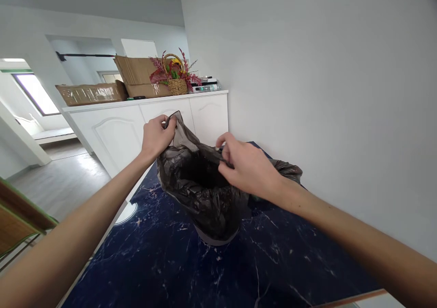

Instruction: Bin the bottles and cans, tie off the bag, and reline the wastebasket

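Observation:
A thin black garbage bag lines a bin, its edge folded down over the outside. Only the bin's grey base shows below the plastic. My left hand pinches the bag's rim and holds it stretched upward at the far left. Over the bag's right side, my right hand has its fingers curled around the rim's plastic. The bag's mouth gapes between both hands, and its inside is too dark to make out. More crumpled black plastic lies beyond my right wrist.
The bin stands on a dark blue marbled tabletop. Behind it, a white cabinet carries cardboard boxes, a flower basket and a plastic bottle. A white wall borders the right. A chair stands at the left.

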The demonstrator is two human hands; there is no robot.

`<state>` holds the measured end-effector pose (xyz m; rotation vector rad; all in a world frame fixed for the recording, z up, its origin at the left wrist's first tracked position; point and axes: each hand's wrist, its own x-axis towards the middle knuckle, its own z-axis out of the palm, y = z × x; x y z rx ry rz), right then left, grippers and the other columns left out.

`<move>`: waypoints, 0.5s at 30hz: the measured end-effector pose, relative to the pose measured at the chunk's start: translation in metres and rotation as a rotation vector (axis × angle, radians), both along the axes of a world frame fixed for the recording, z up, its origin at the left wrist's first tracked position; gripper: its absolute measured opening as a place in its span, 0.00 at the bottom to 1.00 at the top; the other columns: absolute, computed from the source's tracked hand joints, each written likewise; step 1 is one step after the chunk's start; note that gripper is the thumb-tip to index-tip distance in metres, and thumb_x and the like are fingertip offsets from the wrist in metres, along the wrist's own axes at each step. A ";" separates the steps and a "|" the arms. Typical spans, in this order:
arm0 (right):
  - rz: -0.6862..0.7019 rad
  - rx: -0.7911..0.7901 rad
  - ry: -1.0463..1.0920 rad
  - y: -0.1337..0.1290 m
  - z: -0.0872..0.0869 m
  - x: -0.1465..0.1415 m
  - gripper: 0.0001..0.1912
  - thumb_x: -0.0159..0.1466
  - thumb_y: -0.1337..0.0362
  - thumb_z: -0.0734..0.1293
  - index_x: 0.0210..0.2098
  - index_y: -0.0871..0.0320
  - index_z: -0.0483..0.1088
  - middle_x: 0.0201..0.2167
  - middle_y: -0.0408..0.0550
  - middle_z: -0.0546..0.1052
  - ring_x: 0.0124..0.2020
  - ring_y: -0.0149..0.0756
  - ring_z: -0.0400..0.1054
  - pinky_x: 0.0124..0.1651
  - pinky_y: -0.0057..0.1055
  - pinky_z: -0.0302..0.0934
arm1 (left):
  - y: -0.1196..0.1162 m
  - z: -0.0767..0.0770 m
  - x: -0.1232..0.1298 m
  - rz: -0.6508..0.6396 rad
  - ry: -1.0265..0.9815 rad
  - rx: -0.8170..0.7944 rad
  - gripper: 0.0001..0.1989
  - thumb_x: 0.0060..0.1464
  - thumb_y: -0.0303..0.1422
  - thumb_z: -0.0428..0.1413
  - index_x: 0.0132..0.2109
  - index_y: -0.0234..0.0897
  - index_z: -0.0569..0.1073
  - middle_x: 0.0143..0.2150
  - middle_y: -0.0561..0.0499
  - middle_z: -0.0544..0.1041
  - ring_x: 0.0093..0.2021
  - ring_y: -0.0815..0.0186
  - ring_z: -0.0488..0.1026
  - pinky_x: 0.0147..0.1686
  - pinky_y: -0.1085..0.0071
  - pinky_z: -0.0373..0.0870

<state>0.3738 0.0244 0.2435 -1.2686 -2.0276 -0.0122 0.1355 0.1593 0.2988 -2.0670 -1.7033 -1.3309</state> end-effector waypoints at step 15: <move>-0.097 -0.166 0.146 0.089 -0.098 0.078 0.08 0.61 0.74 0.68 0.34 0.53 0.68 0.25 0.41 0.80 0.28 0.37 0.76 0.33 0.29 0.66 | 0.047 -0.087 -0.026 -0.238 0.051 -0.416 0.15 0.64 0.45 0.64 0.38 0.38 0.81 0.36 0.48 0.83 0.38 0.58 0.81 0.40 0.64 0.78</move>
